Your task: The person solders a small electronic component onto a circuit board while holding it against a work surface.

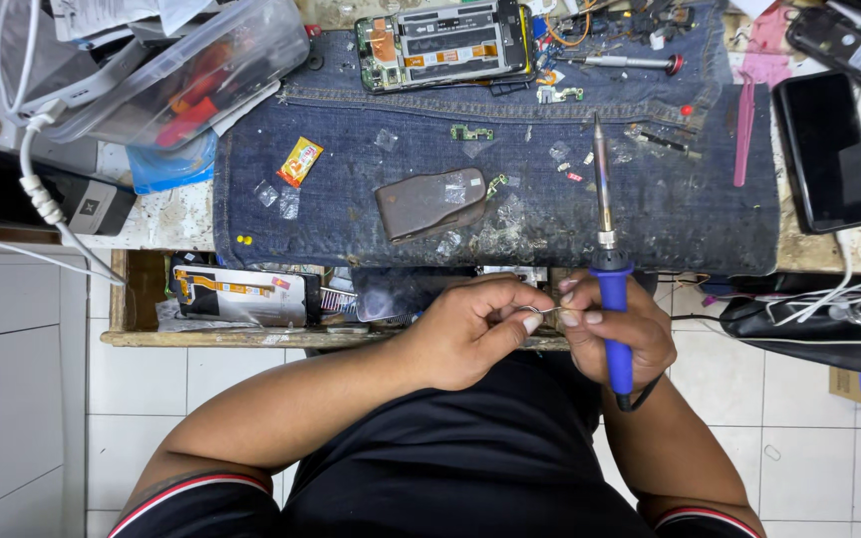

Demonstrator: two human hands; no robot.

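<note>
Blue-handled soldering iron is standing in the person's right hand, fingers closed around the grip, its metal tip pointing away over the near edge of a denim cloth covering the worktop. Left hand is pinching a thin silvery piece, too small to identify, fingertips of both hands meeting on it just off the worktop's near edge. An opened phone is lying at the cloth's far edge, a brown pad mid-cloth
</note>
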